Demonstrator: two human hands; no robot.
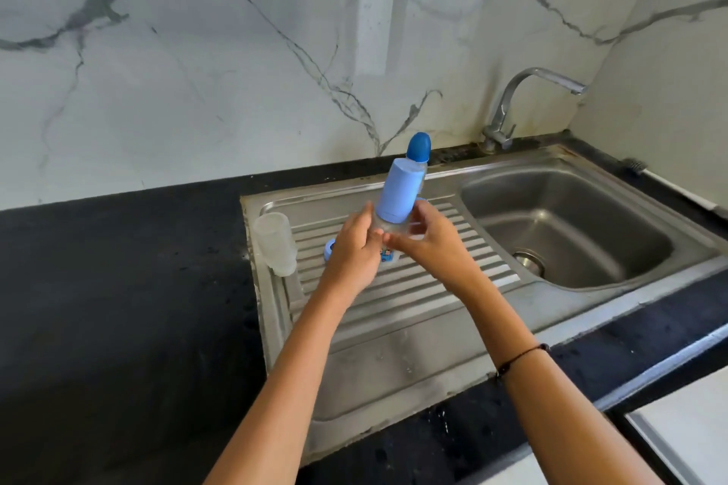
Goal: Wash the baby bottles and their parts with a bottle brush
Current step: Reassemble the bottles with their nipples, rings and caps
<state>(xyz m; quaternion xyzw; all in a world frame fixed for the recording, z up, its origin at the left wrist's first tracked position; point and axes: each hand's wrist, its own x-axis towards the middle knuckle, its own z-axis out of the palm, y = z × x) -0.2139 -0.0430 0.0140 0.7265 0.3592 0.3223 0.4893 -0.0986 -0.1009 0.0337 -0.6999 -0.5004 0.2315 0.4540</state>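
Both hands meet over the ribbed draining board point(394, 287) of a steel sink unit set into a black speckled bench point(118, 307). Left hand point(354, 248) comes in from the lower left, fingers curled around the lower part of a clear baby bottle point(388, 226), thumb lying up along its side. Right hand point(427, 240) closes on the same bottle from the other side, fingers bent round the clear body, fingertips nearly touching those of the left. The bottle is held off the board, tilted away and to the right. Its upper length is covered by a light blue sleeve or cap point(400, 191); a darker blue rounded top point(418, 146) shows just beyond it (whether that top belongs to the same bottle or to another standing behind it, I cannot tell). A small colourful printed patch point(388, 255) shows below the hands, partly hidden. On the left edge of the draining board stands a second, frosted clear bottle point(274, 242), open end uppermost, well apart from the hands. Beside the left hand a small blue ring-shaped piece point(329, 248) lies on the board, mostly hidden by the hand. The basin point(571, 224) sits to the right, drain point(530, 260) showing at its bottom. A chrome tap point(524, 106) rises at the back, spout swung to the right. White marbled wall point(236, 71) behind. A dark cord bracelet point(520, 360) circles the right wrist.
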